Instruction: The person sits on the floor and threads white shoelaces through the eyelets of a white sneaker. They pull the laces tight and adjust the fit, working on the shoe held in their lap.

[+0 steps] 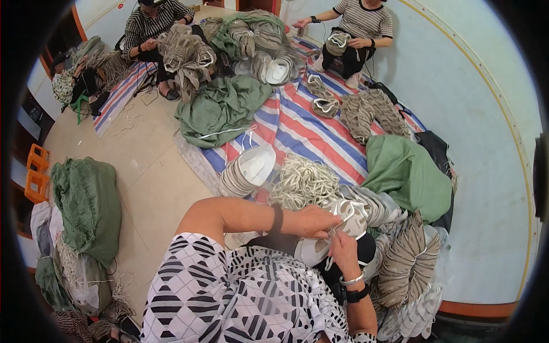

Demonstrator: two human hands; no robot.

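My left hand [314,220] is closed, its fingertips pinching a white shoelace [346,218] over a beige-and-white shoe upper [357,224]. Close below it, my right hand [344,252] is closed too, with the fingers pressed together. Something thin shows between the two hands, too small to name. Another pale upper [311,251] lies under my hands, against my lap. Just beyond my left hand is a tangled heap of white laces [304,180].
A stack of white-soled uppers [247,170] stands ahead-left. Bundled beige uppers [407,260] lie at my right, near a green sack [406,174]. A striped tarp [294,123] covers the floor ahead. Several people sit beyond, two handling uppers. A full green sack [86,208] stands left.
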